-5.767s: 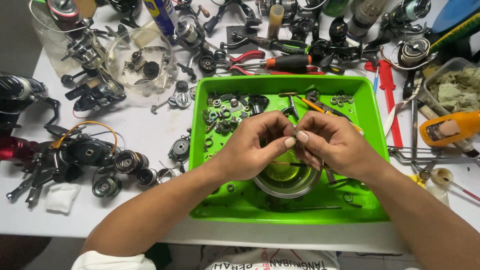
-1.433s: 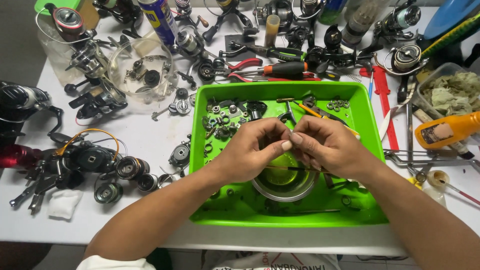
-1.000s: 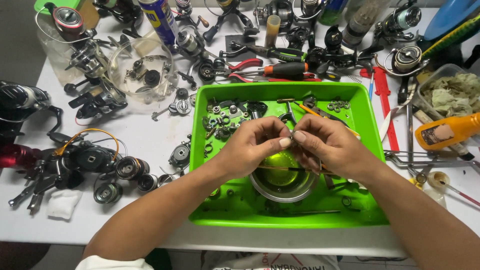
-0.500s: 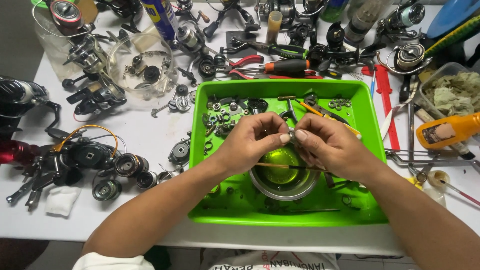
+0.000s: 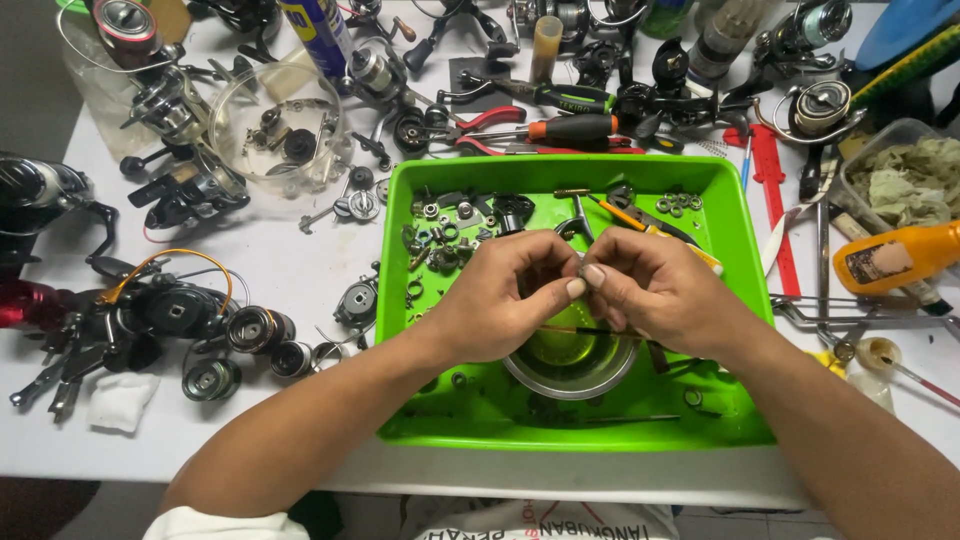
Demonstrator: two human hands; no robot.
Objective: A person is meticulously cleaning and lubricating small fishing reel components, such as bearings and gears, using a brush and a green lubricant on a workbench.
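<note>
Over steel bowl [image 5: 570,362]: L hand [image 5: 495,300] + R hand [image 5: 655,290] fingers pinch thin rod [image 5: 560,330], axis left-right.

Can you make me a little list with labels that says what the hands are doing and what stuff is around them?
Left hand: fingertips pinched on a tiny part, too small to tell what
Right hand: fingertips meeting the left hand's, on the same tiny part
Below the hands: round metal bowl
Tray: bright green plastic tray with small metal washers and screws
Behind tray: red-handled pliers
Left of tray: dark fishing reels
Right of tray: orange plastic bottle, lying down
</note>
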